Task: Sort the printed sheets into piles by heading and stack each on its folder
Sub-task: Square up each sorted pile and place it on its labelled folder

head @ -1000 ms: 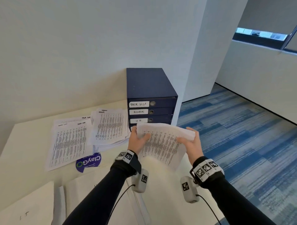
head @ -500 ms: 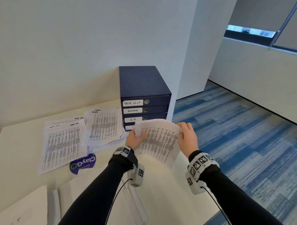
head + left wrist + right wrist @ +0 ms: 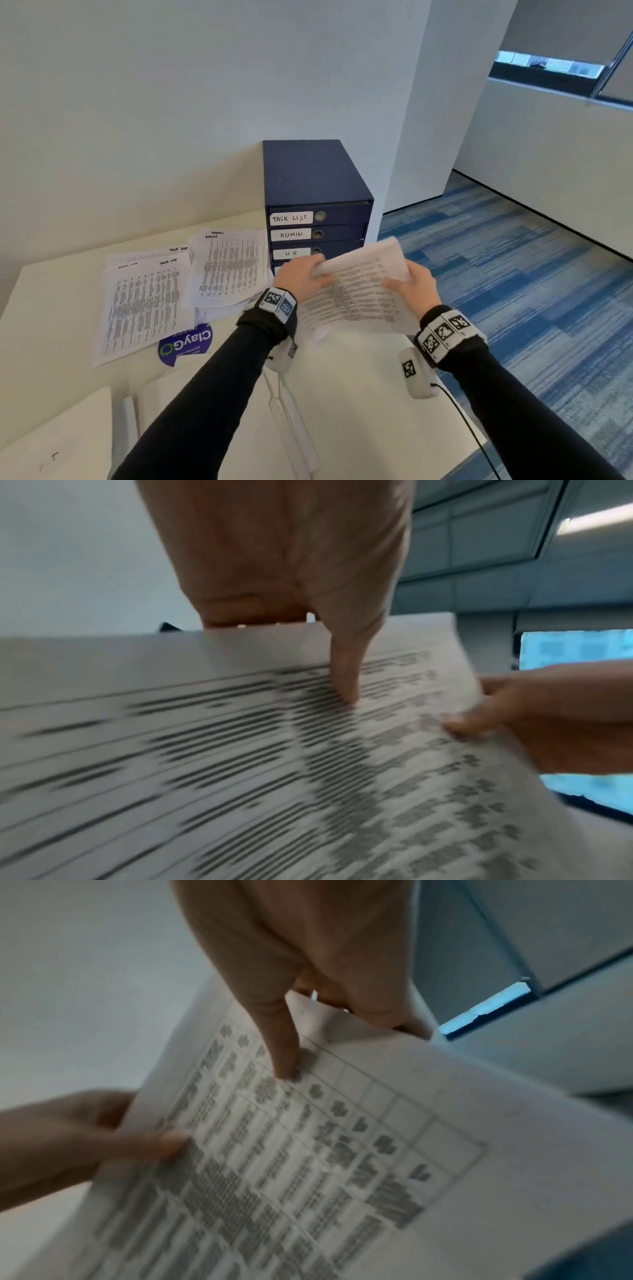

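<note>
1. A bundle of printed sheets (image 3: 356, 291) is held above the desk's (image 3: 41, 308) right edge, in front of the drawer box (image 3: 315, 192).
2. It is pinched by the left hand (image 3: 301, 277) and right hand (image 3: 414, 287), thumbs on top.
3. Since a second ago the bundle has been turned flatter; the heading is probably being checked before piling.

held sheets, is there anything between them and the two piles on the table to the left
Nothing visible blocks that way. Both hands, left hand and right hand, hold the held sheets in the air in front of the blue drawer box. The admin pile and task list pile lie uncovered to the left.
</note>
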Action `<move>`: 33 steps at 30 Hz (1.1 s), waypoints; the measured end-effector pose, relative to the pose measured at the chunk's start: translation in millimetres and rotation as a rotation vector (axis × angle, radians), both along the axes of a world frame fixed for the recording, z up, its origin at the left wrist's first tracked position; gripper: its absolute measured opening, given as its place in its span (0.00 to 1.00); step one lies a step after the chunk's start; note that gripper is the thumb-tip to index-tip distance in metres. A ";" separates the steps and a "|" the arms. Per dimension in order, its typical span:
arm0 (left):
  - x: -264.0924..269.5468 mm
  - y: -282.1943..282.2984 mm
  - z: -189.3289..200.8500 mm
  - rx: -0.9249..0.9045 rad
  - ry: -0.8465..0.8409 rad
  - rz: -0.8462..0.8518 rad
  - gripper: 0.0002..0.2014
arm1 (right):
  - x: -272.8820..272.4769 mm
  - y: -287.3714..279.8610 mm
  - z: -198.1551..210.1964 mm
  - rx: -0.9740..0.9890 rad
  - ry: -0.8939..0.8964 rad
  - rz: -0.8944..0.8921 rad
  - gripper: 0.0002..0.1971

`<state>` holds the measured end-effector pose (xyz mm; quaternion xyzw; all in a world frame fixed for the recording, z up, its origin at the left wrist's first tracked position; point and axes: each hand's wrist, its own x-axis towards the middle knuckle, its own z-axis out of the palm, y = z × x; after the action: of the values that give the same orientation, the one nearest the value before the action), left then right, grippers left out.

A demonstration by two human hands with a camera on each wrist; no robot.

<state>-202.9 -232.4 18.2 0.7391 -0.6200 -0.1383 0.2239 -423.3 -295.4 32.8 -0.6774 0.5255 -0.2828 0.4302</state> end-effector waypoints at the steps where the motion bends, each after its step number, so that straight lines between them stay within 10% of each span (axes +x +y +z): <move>1: 11.7 3.5 -5.8 0.042 -0.042 0.044 0.15 | -9.7 1.3 -11.2 0.069 -0.098 -0.036 0.13; 6: 32.9 20.6 -38.7 -0.139 0.508 0.347 0.15 | -37.3 9.4 -70.7 0.394 -0.489 -0.143 0.14; 10: 15.4 25.1 -67.4 -0.029 0.905 0.455 0.20 | -36.5 18.0 -95.9 0.510 -0.455 -0.194 0.16; 17: 8.6 20.5 -83.9 0.062 0.913 0.451 0.16 | -40.0 10.2 -68.9 0.257 -0.281 -0.181 0.17; 24: 11.7 26.8 -82.2 0.068 0.923 0.362 0.19 | -1.2 -6.7 -13.2 -0.163 0.942 0.488 0.15; 33: 34.6 45.3 -44.8 -0.148 0.739 0.507 0.17 | 31.2 0.5 -19.7 -0.100 0.546 0.508 0.17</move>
<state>-168.3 -187.1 -26.6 0.7507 -0.3059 -0.2890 0.5093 -392.0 -294.9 13.0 -0.8567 0.4216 -0.0015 0.2970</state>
